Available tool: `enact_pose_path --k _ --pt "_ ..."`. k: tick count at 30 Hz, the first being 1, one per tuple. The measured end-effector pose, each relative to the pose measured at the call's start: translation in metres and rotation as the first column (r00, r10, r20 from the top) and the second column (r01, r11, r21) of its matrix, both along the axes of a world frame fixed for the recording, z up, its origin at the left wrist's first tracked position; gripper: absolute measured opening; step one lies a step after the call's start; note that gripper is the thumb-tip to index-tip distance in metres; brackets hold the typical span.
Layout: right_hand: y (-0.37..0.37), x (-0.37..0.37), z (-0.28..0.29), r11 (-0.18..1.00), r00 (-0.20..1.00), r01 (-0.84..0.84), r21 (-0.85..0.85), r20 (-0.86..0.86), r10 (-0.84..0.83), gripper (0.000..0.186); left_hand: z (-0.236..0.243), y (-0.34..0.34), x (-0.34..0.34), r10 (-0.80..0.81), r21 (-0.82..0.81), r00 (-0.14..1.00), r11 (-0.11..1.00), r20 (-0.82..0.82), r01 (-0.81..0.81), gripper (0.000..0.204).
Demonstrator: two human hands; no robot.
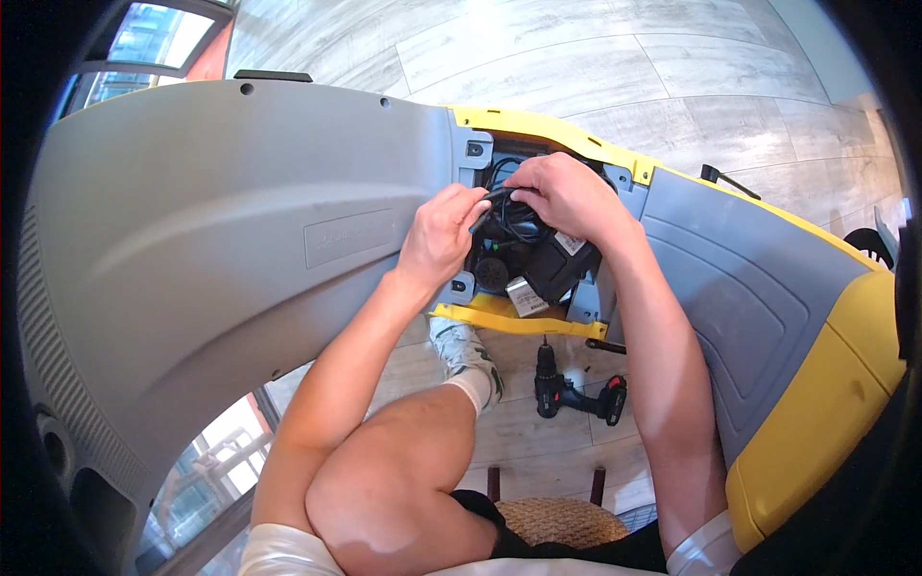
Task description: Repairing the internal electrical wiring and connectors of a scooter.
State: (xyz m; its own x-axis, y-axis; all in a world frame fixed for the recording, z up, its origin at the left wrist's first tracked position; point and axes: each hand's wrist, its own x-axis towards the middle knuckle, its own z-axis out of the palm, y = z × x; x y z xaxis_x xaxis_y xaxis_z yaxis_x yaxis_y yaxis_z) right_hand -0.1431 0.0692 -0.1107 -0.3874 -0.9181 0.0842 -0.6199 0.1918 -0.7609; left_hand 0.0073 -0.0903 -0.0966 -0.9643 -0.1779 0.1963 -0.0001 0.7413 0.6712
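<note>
Here, black cable (507, 206) between left hand (444, 235), right hand (567, 192)

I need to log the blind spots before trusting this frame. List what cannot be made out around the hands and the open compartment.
Head view only:
- Right hand covers the upper end of the looped black cable; where it attaches is hidden.
- Left hand fingertips overlap the cable; the grip is unclear.
- Dark open compartment: the parts inside sit in shadow.
- Large grey plastic machine panel: cut off by the dark fisheye rim at left.
- Black cordless drill on the floor: bit too small to tell.
</note>
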Motion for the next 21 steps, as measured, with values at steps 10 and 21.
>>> enact_pose_path --k 10,21 --pt "0.0006 -0.0001 0.0021 0.999 1.0 -0.015 -0.032 -0.005 0.015 0.018 0.0033 -0.0018 -0.0034 0.017 0.076 0.997 0.997 0.074 -0.023 0.015" --pt "0.0017 0.0004 -0.0032 0.998 1.0 -0.016 -0.054 -0.001 0.016 0.019 0.007 -0.0011 -0.0063 -0.02 -0.045 0.996 0.999 0.092 0.025 0.015"
